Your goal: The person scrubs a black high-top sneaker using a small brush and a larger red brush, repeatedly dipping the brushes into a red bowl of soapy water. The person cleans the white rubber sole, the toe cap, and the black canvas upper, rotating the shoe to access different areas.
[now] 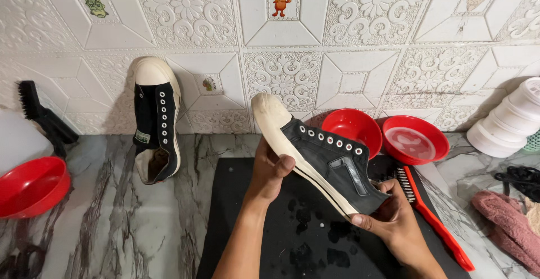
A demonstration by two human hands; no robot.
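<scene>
I hold a black canvas sneaker (323,155) with a white rubber toe and sole, tilted on its side above a black mat (236,211). My left hand (269,169) grips the sole near the toe. My right hand (388,217) holds the heel end from below. The lace holes are bare, with no laces in them. Wet spots mark the mat under the shoe.
The matching sneaker (156,121) leans upright against the tiled wall at the left. A black brush (42,116) and a red bowl (31,186) are at far left. Two red bowls (351,126) (415,138), a red-handled brush (436,217), white containers (509,121), black laces (520,178) and a pink cloth (506,220) lie to the right.
</scene>
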